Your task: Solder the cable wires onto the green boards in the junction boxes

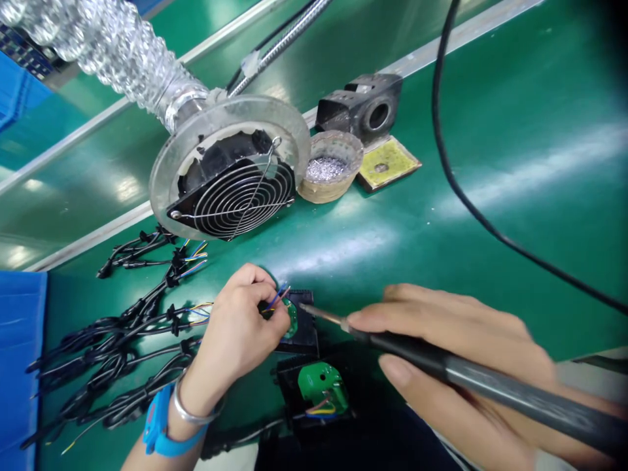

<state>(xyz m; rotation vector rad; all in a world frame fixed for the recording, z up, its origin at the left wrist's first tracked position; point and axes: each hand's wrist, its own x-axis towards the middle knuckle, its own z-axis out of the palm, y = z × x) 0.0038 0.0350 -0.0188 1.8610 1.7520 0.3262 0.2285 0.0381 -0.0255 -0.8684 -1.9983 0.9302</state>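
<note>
My right hand (471, 360) is closed around a soldering iron (441, 363), whose tip points left over a black housing (305, 327). Pinched in my left hand (250, 314) are thin coloured wires (279, 297), blue, red and yellow among them. Those wire ends stand just above a small green circuit board (291, 319), partly hidden by my fingers. Nearer to me lies a second green circuit board (321, 386) in its own black housing, with coloured wires attached along its lower edge. The iron's tip appears apart from the wires.
A fume extractor fan (240, 196) on a foil duct (122, 65) hangs at upper left. Behind stand a bowl of solder bits (331, 190), a yellow sponge (392, 160) and an iron holder (363, 108). Several black cables (122, 340) lie left; a black cord (471, 203) crosses the right.
</note>
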